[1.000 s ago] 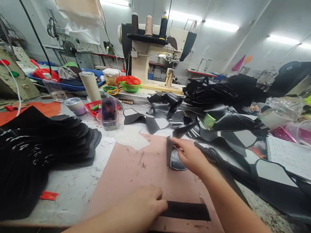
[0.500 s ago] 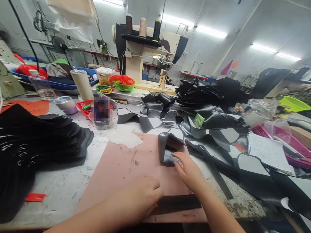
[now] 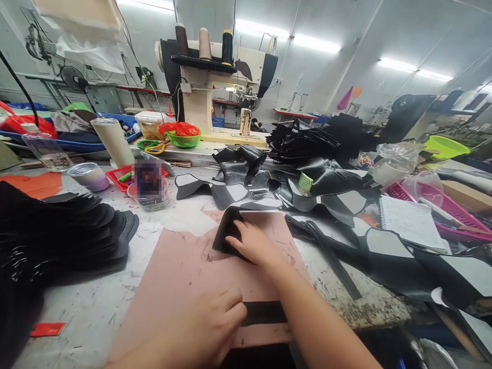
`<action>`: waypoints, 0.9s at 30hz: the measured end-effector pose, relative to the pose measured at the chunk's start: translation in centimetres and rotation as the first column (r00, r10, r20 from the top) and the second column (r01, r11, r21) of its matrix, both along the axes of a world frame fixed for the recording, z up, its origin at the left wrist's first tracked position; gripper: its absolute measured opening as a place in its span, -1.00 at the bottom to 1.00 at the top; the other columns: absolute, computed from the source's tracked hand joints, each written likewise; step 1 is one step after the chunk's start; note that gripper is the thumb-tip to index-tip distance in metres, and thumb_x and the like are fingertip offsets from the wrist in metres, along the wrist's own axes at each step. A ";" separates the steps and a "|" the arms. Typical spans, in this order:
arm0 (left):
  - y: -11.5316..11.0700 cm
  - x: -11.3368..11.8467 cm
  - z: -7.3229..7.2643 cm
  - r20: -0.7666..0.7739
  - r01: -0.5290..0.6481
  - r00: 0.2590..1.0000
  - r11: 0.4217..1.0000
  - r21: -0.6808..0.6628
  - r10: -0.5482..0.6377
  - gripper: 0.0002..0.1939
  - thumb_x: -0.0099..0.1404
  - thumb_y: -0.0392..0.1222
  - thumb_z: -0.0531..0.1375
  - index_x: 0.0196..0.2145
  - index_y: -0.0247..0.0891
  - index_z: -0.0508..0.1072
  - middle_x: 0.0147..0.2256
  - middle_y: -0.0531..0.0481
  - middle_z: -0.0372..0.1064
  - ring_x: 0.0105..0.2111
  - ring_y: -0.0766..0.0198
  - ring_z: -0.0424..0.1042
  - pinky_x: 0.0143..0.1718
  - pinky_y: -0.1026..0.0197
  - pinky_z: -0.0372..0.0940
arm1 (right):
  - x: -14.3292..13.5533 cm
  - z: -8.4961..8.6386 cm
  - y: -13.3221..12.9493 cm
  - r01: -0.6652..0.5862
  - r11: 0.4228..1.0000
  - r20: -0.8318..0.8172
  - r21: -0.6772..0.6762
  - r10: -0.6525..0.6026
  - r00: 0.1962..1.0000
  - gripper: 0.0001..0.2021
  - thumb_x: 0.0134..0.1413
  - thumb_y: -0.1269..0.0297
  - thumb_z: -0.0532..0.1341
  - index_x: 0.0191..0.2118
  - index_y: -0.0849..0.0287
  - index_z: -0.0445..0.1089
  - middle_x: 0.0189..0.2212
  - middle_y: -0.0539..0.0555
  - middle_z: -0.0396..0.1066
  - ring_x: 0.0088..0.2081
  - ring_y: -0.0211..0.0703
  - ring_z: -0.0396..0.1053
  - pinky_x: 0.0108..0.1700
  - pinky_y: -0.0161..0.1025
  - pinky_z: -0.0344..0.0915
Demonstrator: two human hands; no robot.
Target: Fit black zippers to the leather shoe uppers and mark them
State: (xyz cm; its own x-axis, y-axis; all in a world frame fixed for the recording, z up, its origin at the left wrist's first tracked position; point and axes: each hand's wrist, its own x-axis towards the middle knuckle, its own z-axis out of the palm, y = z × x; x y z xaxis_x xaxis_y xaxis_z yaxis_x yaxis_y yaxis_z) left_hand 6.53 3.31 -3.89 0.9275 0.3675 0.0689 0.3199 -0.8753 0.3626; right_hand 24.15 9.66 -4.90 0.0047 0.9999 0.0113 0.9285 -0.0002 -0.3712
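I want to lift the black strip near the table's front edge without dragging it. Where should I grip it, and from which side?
Grip the black strip at its bare right part, coming from the right: the left hand covers its left end. It lies flat on the pink mat, so pinching a long edge likely works best.
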 end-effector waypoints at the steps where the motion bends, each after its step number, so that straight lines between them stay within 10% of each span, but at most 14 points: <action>1: 0.5 0.0 -0.1 0.073 -0.041 0.996 0.999 -0.016 0.042 -0.87 0.13 -0.40 0.00 -0.39 -0.21 0.26 -0.35 -0.02 0.29 -0.38 0.23 0.27 -0.37 0.21 0.24 | 0.4 0.0 -0.1 0.024 1.000 -0.007 -0.010 -0.024 1.000 -0.46 0.05 0.09 0.12 0.12 0.26 0.17 -0.01 0.28 0.30 0.00 0.07 0.26 -0.03 -0.10 0.18; 3: 2.1 0.2 -0.4 0.247 -0.245 0.929 0.958 -0.149 0.276 -0.90 0.17 -0.31 0.02 -0.34 -0.22 0.30 -0.31 -0.07 0.30 -0.28 0.13 0.29 -0.24 0.08 0.25 | 1.1 0.0 -0.1 0.070 0.997 -0.023 -0.027 -0.070 0.997 -0.40 -0.04 0.13 0.20 0.13 0.29 0.15 0.01 0.29 0.28 0.04 0.09 0.23 0.01 -0.10 0.16; 7: 7.0 1.8 -0.7 0.324 -0.520 0.628 0.691 -0.501 0.708 -0.58 0.09 -0.22 0.15 -0.06 -0.29 0.24 -0.03 -0.24 0.19 0.03 -0.08 0.14 0.06 -0.17 0.02 | 2.0 -0.3 0.3 0.092 0.995 -0.073 -0.047 -0.095 0.993 -0.29 -0.16 0.18 0.28 0.16 0.24 0.10 0.09 0.24 0.21 0.08 0.03 0.20 0.04 -0.16 0.15; 13: 10.3 6.5 0.1 0.281 -0.284 0.654 0.573 -0.769 0.702 -0.37 -0.05 -0.53 0.16 -0.03 -0.05 0.33 -0.15 0.04 0.40 -0.10 0.16 0.35 0.03 0.11 0.17 | 4.0 1.4 -0.5 0.209 0.976 -0.046 0.059 -0.207 0.977 -0.26 -0.10 0.24 0.24 0.23 0.16 -0.03 0.07 0.29 0.17 0.00 0.11 0.28 -0.07 -0.05 0.26; 19: 8.4 10.6 -1.4 0.045 -0.156 0.533 0.150 -0.976 0.845 -0.74 0.24 -0.28 0.10 -0.09 -0.32 0.30 -0.33 -0.01 0.37 -0.43 0.33 0.39 -0.39 0.20 0.34 | 4.7 6.2 -4.5 0.213 0.882 0.069 0.420 -0.265 0.962 -0.57 0.05 0.20 0.07 0.07 0.10 0.26 0.02 0.22 0.26 -0.07 0.11 0.31 -0.09 -0.01 0.23; 23: 7.2 11.1 -1.4 -0.062 -0.075 0.448 -0.032 -0.997 0.892 -0.74 0.26 -0.26 0.10 -0.08 -0.32 0.27 -0.25 -0.03 0.34 -0.37 0.33 0.37 -0.37 0.22 0.33 | 2.9 4.7 -8.9 0.015 0.999 -0.282 -0.048 -0.028 0.959 -0.63 0.08 -0.01 0.01 -0.43 0.12 0.43 -0.52 0.05 0.42 -0.46 -0.13 0.36 -0.38 -0.23 0.26; 27: 6.3 10.9 0.0 -0.083 -0.002 0.450 -0.092 -0.996 0.889 -0.64 0.16 -0.43 0.11 -0.06 -0.35 0.25 -0.28 -0.07 0.36 -0.36 0.36 0.37 -0.34 0.31 0.30 | 0.9 0.4 -10.3 0.191 0.953 -0.732 -0.233 -0.301 0.611 -0.49 -0.11 -0.15 0.12 -0.17 0.18 0.37 -0.59 -0.01 0.37 -0.59 -0.21 0.28 -0.59 -0.32 0.18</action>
